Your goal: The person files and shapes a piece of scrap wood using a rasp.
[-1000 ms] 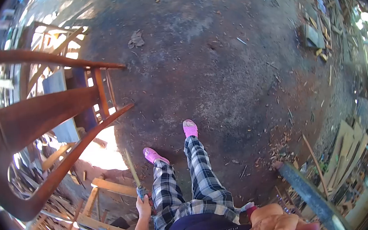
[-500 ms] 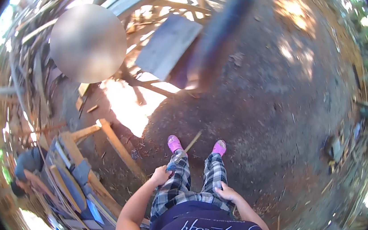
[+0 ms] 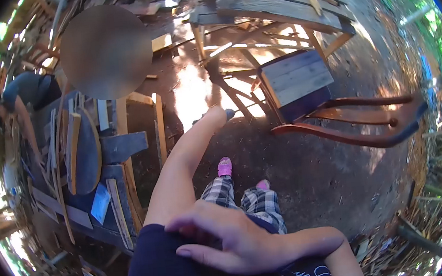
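Observation:
My left hand (image 3: 218,115) reaches forward over the dirt floor, its fingers closed around a slim tool with a dark blue-grey handle (image 3: 229,114). Most of the tool is hidden by the hand, and its kind is one I cannot tell. Across my chest lies my right hand (image 3: 229,239), open, with fingers and thumb apart and nothing held, close to my left upper arm. Ahead and to the right of the left hand is a brown wooden chair (image 3: 359,123), its curved back toward the right and a grey board (image 3: 298,78) at its seat.
On the left, a workbench (image 3: 125,196) carries wooden slats, an oval board (image 3: 85,152) and a dark cut panel (image 3: 123,148). Another person (image 3: 31,96) bends over its far side. A plank table (image 3: 277,11) stands ahead. Wood scraps (image 3: 404,242) pile up at the right edge.
My view has swung, bringing the chair and workbench more fully into sight. My left hand has stretched forward with the tool; my right hand has risen from my thigh to across my chest.

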